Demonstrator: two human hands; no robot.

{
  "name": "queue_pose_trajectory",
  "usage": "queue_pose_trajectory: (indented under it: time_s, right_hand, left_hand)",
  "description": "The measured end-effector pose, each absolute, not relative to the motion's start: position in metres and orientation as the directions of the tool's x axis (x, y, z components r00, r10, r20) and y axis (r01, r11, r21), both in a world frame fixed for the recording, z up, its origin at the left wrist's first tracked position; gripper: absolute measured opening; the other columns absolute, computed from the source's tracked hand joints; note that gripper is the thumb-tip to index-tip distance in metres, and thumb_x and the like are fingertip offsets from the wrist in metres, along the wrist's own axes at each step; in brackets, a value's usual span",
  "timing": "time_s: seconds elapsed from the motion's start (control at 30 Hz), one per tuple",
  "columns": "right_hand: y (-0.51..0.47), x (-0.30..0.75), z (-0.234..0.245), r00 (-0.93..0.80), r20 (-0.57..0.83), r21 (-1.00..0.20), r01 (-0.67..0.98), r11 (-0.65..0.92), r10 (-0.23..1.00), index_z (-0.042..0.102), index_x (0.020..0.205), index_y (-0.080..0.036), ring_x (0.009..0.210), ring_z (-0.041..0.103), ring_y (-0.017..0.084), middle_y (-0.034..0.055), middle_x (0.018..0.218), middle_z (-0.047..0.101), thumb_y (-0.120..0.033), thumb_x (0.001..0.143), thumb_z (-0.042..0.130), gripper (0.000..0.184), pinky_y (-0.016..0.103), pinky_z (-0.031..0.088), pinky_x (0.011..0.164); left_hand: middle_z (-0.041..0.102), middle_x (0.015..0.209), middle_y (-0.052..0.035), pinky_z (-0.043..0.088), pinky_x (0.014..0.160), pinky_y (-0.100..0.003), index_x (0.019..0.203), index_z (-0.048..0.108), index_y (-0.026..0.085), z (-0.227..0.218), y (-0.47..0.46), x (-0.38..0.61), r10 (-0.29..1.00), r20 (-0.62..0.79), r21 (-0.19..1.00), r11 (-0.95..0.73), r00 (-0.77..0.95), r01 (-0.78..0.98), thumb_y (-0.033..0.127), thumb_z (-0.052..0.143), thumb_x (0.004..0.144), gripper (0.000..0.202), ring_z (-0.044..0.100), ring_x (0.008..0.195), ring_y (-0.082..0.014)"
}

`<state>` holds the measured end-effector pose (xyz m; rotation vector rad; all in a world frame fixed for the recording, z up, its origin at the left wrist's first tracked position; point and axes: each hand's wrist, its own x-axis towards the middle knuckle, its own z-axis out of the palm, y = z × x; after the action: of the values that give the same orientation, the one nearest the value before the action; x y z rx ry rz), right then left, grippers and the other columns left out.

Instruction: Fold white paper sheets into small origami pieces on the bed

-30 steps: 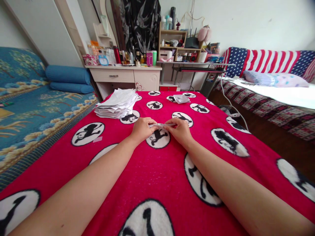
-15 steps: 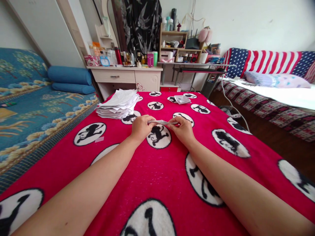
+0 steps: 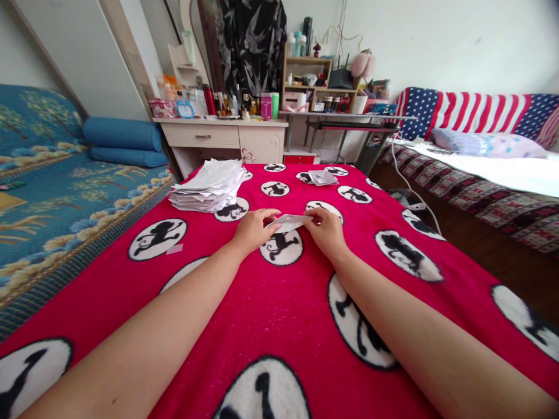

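Note:
Both my hands meet over the red blanket (image 3: 279,308) with white monkey circles. My left hand (image 3: 253,230) pinches the left end of a small white folded paper piece (image 3: 289,222), and my right hand (image 3: 325,230) pinches its right end. The paper is tilted so its flat face shows, just above the blanket. A loose stack of white paper sheets (image 3: 209,186) lies to the far left of my hands. A small clear packet (image 3: 322,177) rests further back near the blanket's far edge.
A blue patterned bed (image 3: 52,192) with blue bolsters (image 3: 122,134) lies to the left. A cluttered dresser (image 3: 222,137) and shelf (image 3: 314,81) stand at the back. A sofa with a flag cover (image 3: 476,110) sits right. A small pale scrap (image 3: 175,249) lies on the blanket.
The paper piece was held edge-on and thin between my hands; now it is tilted up and its flat face shows. My hands stayed in nearly the same spot.

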<state>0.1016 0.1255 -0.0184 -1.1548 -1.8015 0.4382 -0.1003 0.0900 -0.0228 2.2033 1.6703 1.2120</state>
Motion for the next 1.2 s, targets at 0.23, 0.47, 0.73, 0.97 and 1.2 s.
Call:
queue_pose_trajectory:
  time_s: [0.23,0.47,0.73,0.97,1.2]
  right_hand:
    - [0.126,0.106,-0.019,-0.148,0.558,-0.593,0.617,0.518,0.816,0.063,0.076,-0.02,0.069,0.059,0.017,0.0021,0.075,0.066,-0.014,0.071,0.055,0.011,0.028,0.046,0.066]
    - [0.116,0.106,-0.012,-0.286,0.545,-0.456,0.687,0.565,0.788,0.073,0.08,-0.023,0.082,0.063,0.019,0.0023,0.091,0.07,-0.008,0.074,0.05,0.028,0.028,0.046,0.074]
    - [0.116,0.103,-0.016,-0.351,0.471,-0.433,0.707,0.559,0.809,0.074,0.088,-0.022,0.086,0.065,0.022,0.0062,0.095,0.071,-0.015,0.082,0.049,0.026,0.031,0.047,0.077]
    - [0.145,0.108,-0.018,-0.174,0.512,-0.495,0.741,0.454,0.841,0.066,0.112,-0.019,0.103,0.06,0.026,0.0099,0.115,0.064,-0.023,0.08,0.052,0.035,0.036,0.047,0.086]
    - [0.228,0.117,-0.016,0.018,0.592,-0.372,0.893,0.253,0.806,0.053,0.127,-0.011,0.116,0.045,0.032,0.0173,0.129,0.052,-0.028,0.078,0.051,0.051,0.041,0.039,0.094]
  left_hand:
    - [0.074,0.099,-0.0036,0.053,0.082,-0.028,0.105,0.07,0.019,-0.023,0.091,-0.102,0.859,0.511,0.569,-0.366,0.032,0.736,0.009,0.06,0.074,0.034,0.068,0.086,-0.0172]
    - [0.074,0.098,-0.0025,0.052,0.084,-0.028,0.097,0.073,0.02,-0.02,0.09,-0.102,0.855,0.518,0.564,-0.367,0.03,0.74,0.009,0.059,0.074,0.029,0.068,0.089,-0.0176]
    - [0.073,0.103,-0.0056,0.052,0.085,-0.031,0.107,0.069,0.02,-0.02,0.088,-0.1,0.856,0.516,0.572,-0.371,0.031,0.732,0.03,0.067,0.076,0.033,0.068,0.092,-0.0205]
    - [0.072,0.099,-0.0108,0.053,0.078,-0.031,0.116,0.064,0.016,-0.016,0.087,-0.1,0.867,0.498,0.66,-0.357,-0.029,0.661,0.05,0.054,0.085,0.047,0.068,0.085,-0.0196]
    - [0.072,0.098,-0.0122,0.053,0.075,-0.029,0.113,0.066,0.014,-0.021,0.093,-0.103,0.89,0.452,0.724,-0.323,-0.066,0.609,0.046,0.052,0.088,0.044,0.068,0.084,-0.0183]
